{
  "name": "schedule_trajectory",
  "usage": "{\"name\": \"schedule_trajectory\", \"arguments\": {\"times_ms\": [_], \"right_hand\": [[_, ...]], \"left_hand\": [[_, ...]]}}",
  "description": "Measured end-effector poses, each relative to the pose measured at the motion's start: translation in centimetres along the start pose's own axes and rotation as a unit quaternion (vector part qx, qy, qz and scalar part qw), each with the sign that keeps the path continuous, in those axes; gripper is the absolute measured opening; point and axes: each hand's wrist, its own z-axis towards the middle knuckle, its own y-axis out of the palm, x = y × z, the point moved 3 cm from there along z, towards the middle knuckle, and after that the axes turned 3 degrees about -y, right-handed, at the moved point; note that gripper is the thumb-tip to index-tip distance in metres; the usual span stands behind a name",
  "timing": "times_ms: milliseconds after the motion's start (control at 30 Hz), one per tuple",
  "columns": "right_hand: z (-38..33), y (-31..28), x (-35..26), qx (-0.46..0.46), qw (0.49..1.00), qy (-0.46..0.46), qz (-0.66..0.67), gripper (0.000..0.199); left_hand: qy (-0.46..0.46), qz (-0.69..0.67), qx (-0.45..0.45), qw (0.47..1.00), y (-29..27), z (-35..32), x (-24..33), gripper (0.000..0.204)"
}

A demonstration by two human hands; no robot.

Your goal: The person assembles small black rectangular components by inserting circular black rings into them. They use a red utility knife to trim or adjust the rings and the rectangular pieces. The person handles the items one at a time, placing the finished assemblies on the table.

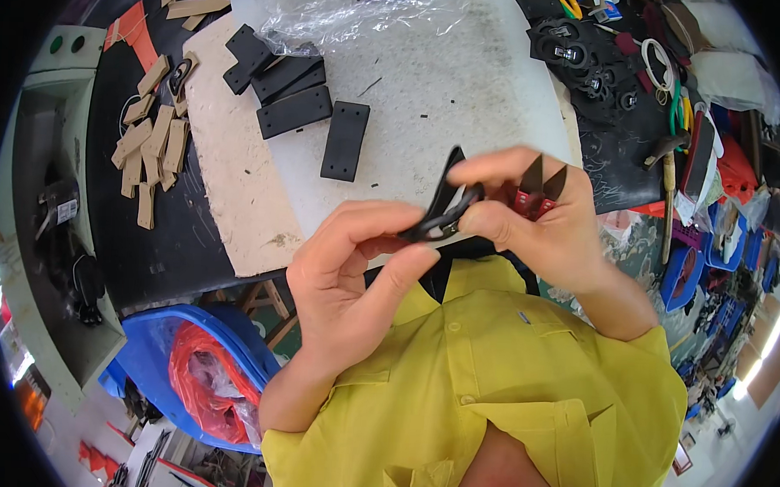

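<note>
Close to my chest, just past the table's near edge, I hold a small black looped strap piece between both hands. My left hand is closed, pinching its lower left end with thumb and fingertips. The thumb and forefinger of my right hand grip its other side. Tucked in that same right hand are red-handled thread snips, their two dark pointed blades sticking up and apart. Part of the strap piece is covered by my fingers. Beyond my hands, a black rectangular block lies nearest on the white sheet.
Several more black blocks lie at the left of the white sheet. Tan strips are scattered further left. Clear plastic film covers the far edge. Black buckled parts sit far right. Below left stands a blue bin.
</note>
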Motion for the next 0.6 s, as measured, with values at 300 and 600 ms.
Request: {"name": "schedule_trajectory", "arguments": {"times_ms": [300,600], "right_hand": [[-0.6,1.5,-1.1,-0.027,0.949,-0.229,-0.213,0.017],[-0.7,1.0,-0.3,0.005,0.95,-0.2,-0.241,0.02]], "left_hand": [[-0.065,-0.046,0.059,0.995,-0.1,0.3,0.0,0.015],[-0.057,0.002,0.088,0.994,0.3,-0.3,-0.2,0.014]]}}
